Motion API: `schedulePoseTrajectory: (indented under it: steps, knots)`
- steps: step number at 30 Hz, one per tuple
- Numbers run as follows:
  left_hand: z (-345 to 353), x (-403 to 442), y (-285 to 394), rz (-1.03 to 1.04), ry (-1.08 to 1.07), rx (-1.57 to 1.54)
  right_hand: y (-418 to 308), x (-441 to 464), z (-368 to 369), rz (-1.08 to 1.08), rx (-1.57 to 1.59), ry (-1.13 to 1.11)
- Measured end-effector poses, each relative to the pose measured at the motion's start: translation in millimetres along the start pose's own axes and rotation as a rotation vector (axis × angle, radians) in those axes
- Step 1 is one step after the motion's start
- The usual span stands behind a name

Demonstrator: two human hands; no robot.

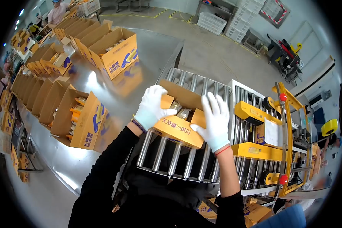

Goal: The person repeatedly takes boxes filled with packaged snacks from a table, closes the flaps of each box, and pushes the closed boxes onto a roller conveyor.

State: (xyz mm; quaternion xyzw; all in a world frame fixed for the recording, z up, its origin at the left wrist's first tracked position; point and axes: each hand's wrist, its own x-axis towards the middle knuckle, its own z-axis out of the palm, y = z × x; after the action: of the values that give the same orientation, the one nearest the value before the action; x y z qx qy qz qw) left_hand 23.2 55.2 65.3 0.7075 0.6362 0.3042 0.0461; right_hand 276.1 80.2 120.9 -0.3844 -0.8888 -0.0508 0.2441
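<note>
Your open sachima carton [175, 130] sits on the roller conveyor [158, 154], likely so it slides without lifting, wrapped packets [183, 114] inside. Your left hand [152, 106] is at 1 end, fingers bent; I cannot tell whether they pinch the flap. Your right hand [216, 118] spreads its fingers wide at the other, probably steadying it. Other cartons [91, 125] line the metal surface [154, 47] in rows, presumably saving room.

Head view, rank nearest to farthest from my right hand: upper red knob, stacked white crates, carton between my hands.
1. Carton, just left of your right hand.
2. Upper red knob, right, on the yellow frame.
3. Stacked white crates, beyond, across the floor.
</note>
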Motion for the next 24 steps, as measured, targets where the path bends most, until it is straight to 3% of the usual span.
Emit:
schedulePoseTrajectory:
  steps: [2,4,6,8,9,10,12,14,16,18,19,20,21,22,24]
  knots:
    - [15,-12,-18,-0.108,0.273,-0.270,-12,-14,2,0.041,0.029,-0.017]
    - [19,-15,-23,-0.207,0.320,-0.402,-27,-47,1,0.007,0.194,-0.180]
    - [7,-9,-18,-0.474,-0.128,-0.999,-25,-74,14,-0.048,0.052,-0.239]
    - [25,7,-1,-0.457,-0.050,-0.850,-11,-73,3,0.041,0.010,-0.293]
    - [68,17,-8,-0.415,0.057,-0.824,-5,-65,1,0.105,-0.064,-0.290]
    - [64,22,39,-0.414,0.224,-0.880,9,-61,9,0.158,-0.115,-0.275]
    - [127,30,79,-0.259,0.307,-0.636,34,-48,24,0.261,-0.193,-0.271]
    - [144,17,97,-0.172,-0.161,-0.782,51,-39,29,0.252,-0.190,-0.213]
    - [105,-5,94,-0.482,-0.830,-1.352,60,-42,27,0.263,-0.212,-0.171]
    - [52,-43,66,-0.140,-0.414,-0.847,89,-64,30,0.172,-0.252,-0.073]
    - [17,-59,51,-0.056,-0.177,-0.454,92,-69,29,0.199,-0.252,-0.054]
    - [-39,-67,44,-0.093,-0.128,-0.017,94,-75,28,0.225,-0.250,-0.039]
    - [-68,-91,29,-0.037,0.168,0.340,98,-81,27,0.225,-0.237,-0.047]
    - [-101,-107,12,-0.108,0.230,0.485,104,-85,25,0.200,-0.267,-0.054]
    - [-135,-157,-24,-0.571,0.261,0.541,105,-87,30,0.174,-0.290,-0.045]
